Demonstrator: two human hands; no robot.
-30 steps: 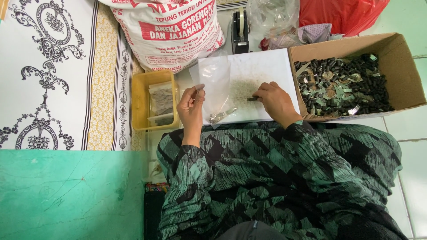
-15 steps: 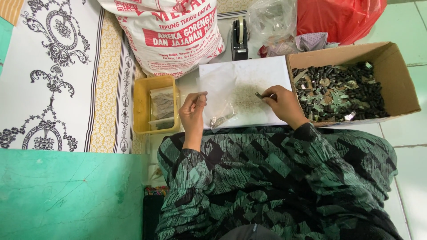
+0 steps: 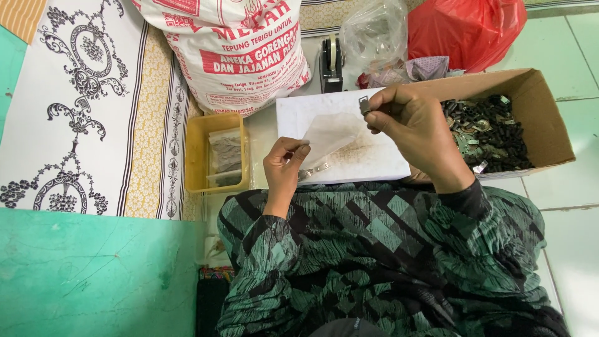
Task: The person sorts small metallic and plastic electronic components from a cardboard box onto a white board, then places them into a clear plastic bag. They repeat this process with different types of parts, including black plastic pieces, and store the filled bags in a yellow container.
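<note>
1. Head view, nearest the camera: the person's lap, covered in green and black patterned cloth (image 3: 387,256), fills the lower middle of the frame.
2. Just beyond the lap, the left hand (image 3: 284,165) is closed in a pinch on the lower corner of a small clear plastic bag (image 3: 327,134). The bag is thin, see-through and faintly milky, held open and tilted up toward the right hand; a few small metal pieces lie at its lower end, near the fingers.
3. The right hand (image 3: 412,125) is raised above the board, thumb and fingertips closed on a small grey metal piece (image 3: 364,104). The piece is flat and roughly rectangular, and sits just above the bag's upper edge; finer detail is too small to tell.
4. Under both hands lies a white board (image 3: 374,156), its middle stained with brownish dust.
5. Left of the board stands a yellow plastic tray (image 3: 196,156) holding filled clear bags.
6. Right of the board, an open cardboard box (image 3: 543,109) holds a heap of small dark and grey parts.
7. Farther off lie a large white printed sack (image 3: 231,50), a black tape dispenser (image 3: 331,62), a crumpled clear bag (image 3: 374,31) and a red plastic bag (image 3: 465,31), all on the tiled floor (image 3: 580,212) and a patterned mat (image 3: 81,106).
</note>
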